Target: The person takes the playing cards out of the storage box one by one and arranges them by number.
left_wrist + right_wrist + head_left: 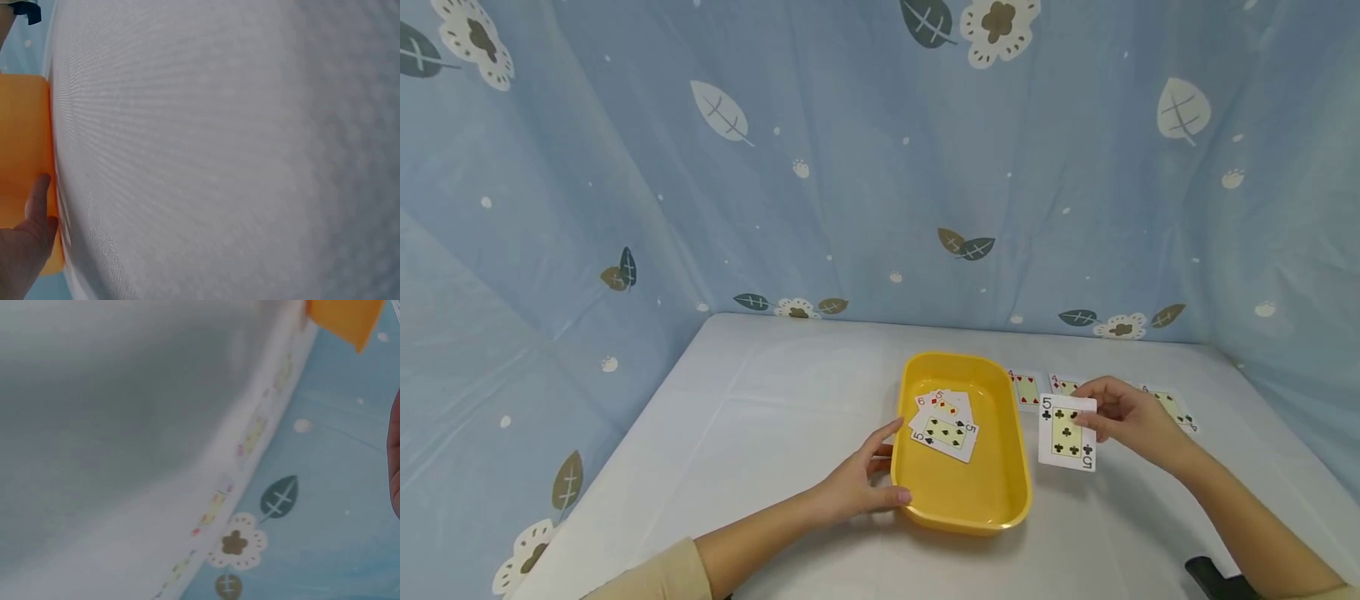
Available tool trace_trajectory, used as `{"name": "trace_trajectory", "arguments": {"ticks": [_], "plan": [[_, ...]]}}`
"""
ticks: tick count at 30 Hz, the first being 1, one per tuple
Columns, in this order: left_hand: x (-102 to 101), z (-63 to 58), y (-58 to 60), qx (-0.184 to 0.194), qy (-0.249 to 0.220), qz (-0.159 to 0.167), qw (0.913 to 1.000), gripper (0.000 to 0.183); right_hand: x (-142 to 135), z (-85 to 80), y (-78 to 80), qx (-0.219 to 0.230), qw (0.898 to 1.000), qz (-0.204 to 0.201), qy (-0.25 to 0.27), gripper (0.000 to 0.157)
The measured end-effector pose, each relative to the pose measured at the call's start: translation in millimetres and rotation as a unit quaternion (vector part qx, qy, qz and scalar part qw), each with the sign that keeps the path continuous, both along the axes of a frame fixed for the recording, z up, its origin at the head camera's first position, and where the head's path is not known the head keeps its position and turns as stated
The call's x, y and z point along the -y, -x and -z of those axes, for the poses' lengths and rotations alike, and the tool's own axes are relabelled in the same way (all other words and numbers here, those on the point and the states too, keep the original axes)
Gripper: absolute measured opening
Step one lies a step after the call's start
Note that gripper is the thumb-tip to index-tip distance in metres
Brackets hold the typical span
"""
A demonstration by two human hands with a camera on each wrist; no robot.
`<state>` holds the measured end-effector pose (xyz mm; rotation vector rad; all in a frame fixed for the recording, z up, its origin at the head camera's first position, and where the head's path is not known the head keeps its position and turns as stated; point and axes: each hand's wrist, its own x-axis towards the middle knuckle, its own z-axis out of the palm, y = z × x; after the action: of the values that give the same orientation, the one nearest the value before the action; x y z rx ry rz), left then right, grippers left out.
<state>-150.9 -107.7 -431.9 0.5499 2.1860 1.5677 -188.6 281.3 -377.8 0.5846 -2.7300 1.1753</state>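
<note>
My right hand (1131,417) pinches a five of clubs playing card (1066,433) by its right edge, face up, just right of a yellow plastic tray (1018,475). At the tray's left side, my left hand (865,479) holds its rim, with the thumb near the front corner. The left wrist view also shows that hand (31,240) against the orange-looking tray wall (22,137). Inside the tray lie a few overlapping cards (945,433), a five of spades on top. In the right wrist view only an edge of my right hand (395,456) shows.
Behind the held card, a row of face-up cards lies on the white tabletop (790,392), including a four of hearts (1027,390), a four of diamonds (1063,384) and a black-suited card (1172,407). A black object (1217,579) sits at front right. Blue patterned cloth (850,167) surrounds the table.
</note>
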Motion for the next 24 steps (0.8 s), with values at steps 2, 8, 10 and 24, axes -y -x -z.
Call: {"name": "trace_trajectory", "arguments": {"ticks": [2, 8, 10, 24], "plan": [[0, -0.2, 0.1, 0.001, 0.000, 0.000, 1.0000, 0.090, 0, 3.2, 1.4, 0.010, 1.000, -0.003, -0.001, 0.031], [0, 0.2, 0.3, 0.001, 0.005, -0.003, 1.0000, 0.090, -1, 14.0, 8.5, 0.034, 0.999, -0.005, 0.001, 0.031], [-1, 0.7, 0.4, 0.000, 0.007, -0.005, 1.0000, 0.091, 0, 18.0, 10.0, 0.049, 0.999, -0.005, 0.004, 0.032], [-1, -0.5, -0.3, 0.003, 0.010, -0.009, 0.9999, 0.091, 5, 44.0, 16.8, 0.059, 0.998, -0.020, -0.001, 0.031]]}}
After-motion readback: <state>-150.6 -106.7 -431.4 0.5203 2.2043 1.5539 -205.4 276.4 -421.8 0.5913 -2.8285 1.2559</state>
